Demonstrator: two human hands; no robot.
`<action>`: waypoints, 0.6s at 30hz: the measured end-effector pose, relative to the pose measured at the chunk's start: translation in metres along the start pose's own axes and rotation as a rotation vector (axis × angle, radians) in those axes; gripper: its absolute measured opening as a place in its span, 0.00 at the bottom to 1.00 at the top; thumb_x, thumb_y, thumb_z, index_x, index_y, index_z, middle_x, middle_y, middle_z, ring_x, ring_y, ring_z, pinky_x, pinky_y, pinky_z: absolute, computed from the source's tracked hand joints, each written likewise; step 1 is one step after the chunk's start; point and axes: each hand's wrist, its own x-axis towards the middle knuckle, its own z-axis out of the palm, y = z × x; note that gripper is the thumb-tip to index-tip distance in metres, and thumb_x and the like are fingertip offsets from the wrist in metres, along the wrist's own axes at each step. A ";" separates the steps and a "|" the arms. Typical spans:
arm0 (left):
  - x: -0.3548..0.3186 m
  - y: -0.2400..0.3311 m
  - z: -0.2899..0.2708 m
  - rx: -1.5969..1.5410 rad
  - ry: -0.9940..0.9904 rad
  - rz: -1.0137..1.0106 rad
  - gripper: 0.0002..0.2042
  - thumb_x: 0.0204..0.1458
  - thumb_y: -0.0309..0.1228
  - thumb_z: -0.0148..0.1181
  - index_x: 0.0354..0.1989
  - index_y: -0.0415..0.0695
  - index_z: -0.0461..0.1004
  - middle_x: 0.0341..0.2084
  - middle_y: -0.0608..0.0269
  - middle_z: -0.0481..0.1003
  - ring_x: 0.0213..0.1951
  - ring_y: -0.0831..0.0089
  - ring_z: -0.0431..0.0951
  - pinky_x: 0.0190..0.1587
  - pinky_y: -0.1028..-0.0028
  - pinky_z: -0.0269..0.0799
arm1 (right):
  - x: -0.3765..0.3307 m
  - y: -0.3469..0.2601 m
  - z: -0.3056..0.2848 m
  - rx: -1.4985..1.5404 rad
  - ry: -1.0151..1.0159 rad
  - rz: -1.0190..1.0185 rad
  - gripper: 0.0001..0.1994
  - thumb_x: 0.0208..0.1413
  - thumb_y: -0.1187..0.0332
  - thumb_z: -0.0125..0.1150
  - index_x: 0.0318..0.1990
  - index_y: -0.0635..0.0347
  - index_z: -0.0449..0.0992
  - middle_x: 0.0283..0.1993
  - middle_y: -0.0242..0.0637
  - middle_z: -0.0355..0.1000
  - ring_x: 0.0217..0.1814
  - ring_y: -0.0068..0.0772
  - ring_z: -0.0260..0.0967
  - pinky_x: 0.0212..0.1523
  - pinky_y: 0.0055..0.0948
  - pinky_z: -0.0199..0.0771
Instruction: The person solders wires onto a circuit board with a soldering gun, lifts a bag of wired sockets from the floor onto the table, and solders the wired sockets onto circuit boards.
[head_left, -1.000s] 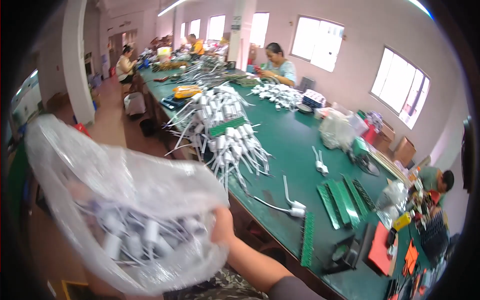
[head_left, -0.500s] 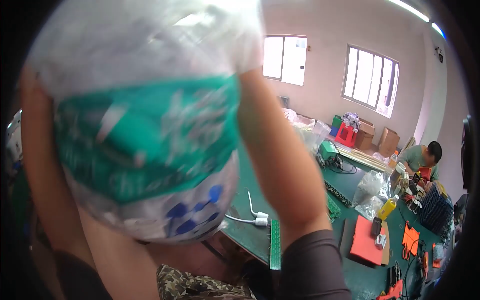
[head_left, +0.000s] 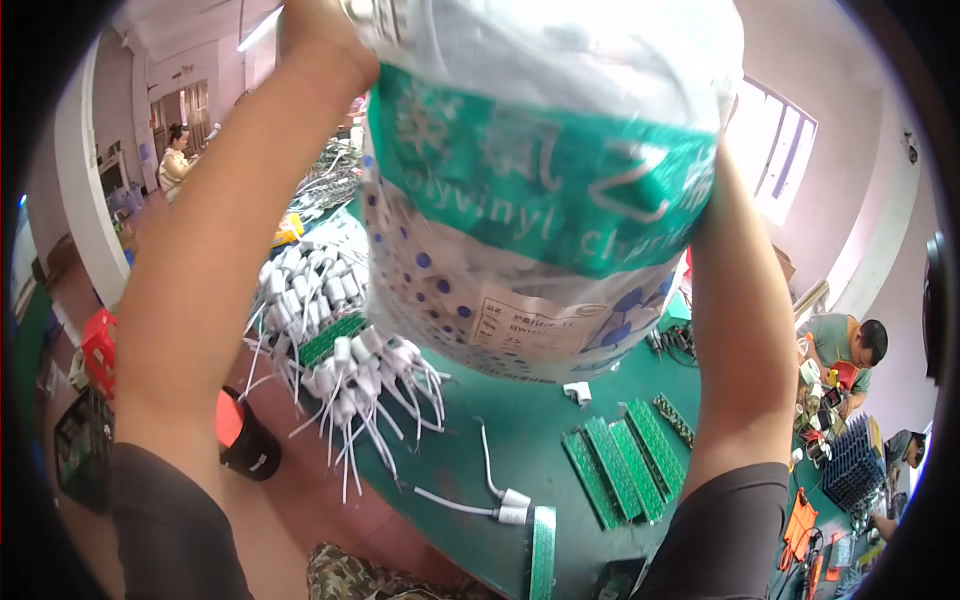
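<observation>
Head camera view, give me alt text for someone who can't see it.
A person's left hand grips a large white sack with a green band, lifted overhead; the right hand is hidden behind it. Below lie white wired adapters and green circuit boards on a green table.

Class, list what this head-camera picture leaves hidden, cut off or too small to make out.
- Right hand: head view, hidden behind the raised white-and-green sack; its grip cannot be judged.
- Left hand: cut off by the top edge; fingers unseen.
- Sack contents: hidden by its opaque wall.
- Green table middle: covered by the sack.
- Far workers' handwork: too small.
</observation>
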 end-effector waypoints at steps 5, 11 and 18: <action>0.050 -0.133 -0.063 -0.212 0.176 -0.047 0.15 0.57 0.38 0.45 0.38 0.44 0.78 0.33 0.59 0.78 0.37 0.63 0.80 0.42 0.62 0.76 | -0.030 0.033 0.044 0.390 0.059 0.249 0.17 0.63 0.66 0.54 0.56 0.61 0.77 0.54 0.42 0.79 0.54 0.39 0.78 0.52 0.29 0.77; 0.016 -0.211 -0.148 -0.063 -0.020 -0.204 0.17 0.68 0.38 0.41 0.55 0.41 0.70 0.49 0.54 0.76 0.52 0.62 0.77 0.57 0.60 0.73 | -0.106 0.049 0.088 0.399 -0.001 0.597 0.14 0.64 0.66 0.55 0.52 0.62 0.78 0.47 0.42 0.80 0.47 0.34 0.79 0.45 0.30 0.80; -0.079 -0.203 -0.210 -0.055 0.104 -0.363 0.17 0.67 0.38 0.42 0.55 0.40 0.69 0.50 0.54 0.76 0.52 0.62 0.77 0.57 0.60 0.73 | -0.132 -0.074 0.055 0.903 0.287 1.334 0.09 0.59 0.70 0.59 0.41 0.66 0.79 0.42 0.44 0.80 0.47 0.40 0.78 0.46 0.36 0.81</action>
